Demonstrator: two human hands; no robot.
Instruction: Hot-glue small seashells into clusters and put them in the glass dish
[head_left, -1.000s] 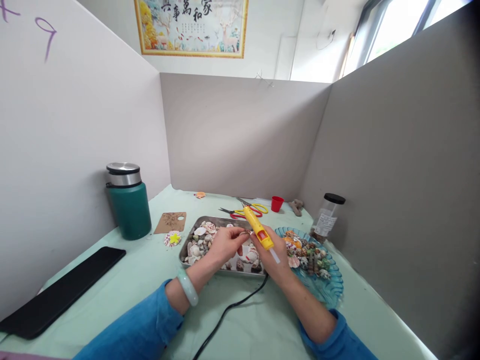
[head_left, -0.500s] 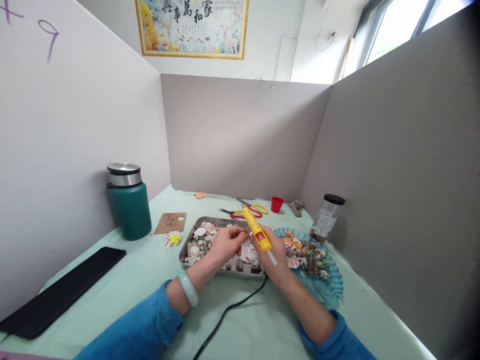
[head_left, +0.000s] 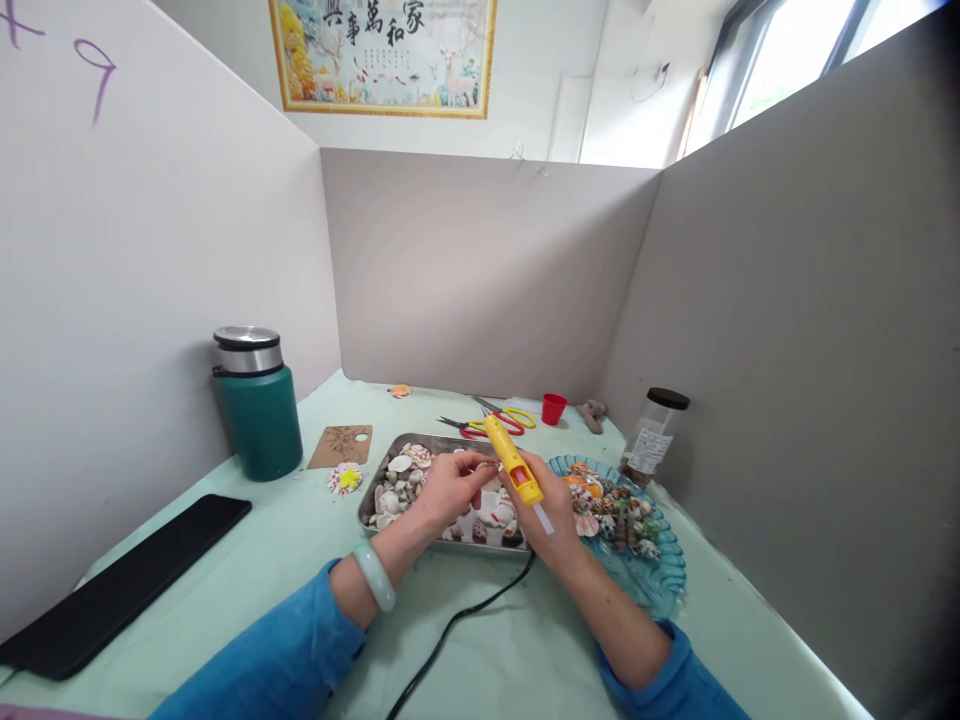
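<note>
My right hand (head_left: 551, 500) is wrapped round a yellow hot glue gun (head_left: 511, 455), with a clear glue stick (head_left: 543, 518) poking out of its back end and a black cord (head_left: 457, 622) running down toward me. Fingers pinched together, my left hand (head_left: 450, 490) holds a small piece close to the glue gun; it is too small and too covered to name. Both hands are over a metal tray (head_left: 367, 512) of seashells (head_left: 390, 500). Right of my right hand lies a blue scalloped plate (head_left: 664, 590) heaped with small shells and snail shells (head_left: 622, 515).
Behind the tray lie scissors (head_left: 499, 422) and a red cup (head_left: 553, 408). A clear jar with a black lid (head_left: 654, 435) stands right. To the left are a green bottle (head_left: 259, 420), a brown card (head_left: 339, 447), a shell flower (head_left: 346, 478) and a long black pad (head_left: 127, 585). Grey panels (head_left: 487, 270) enclose the table.
</note>
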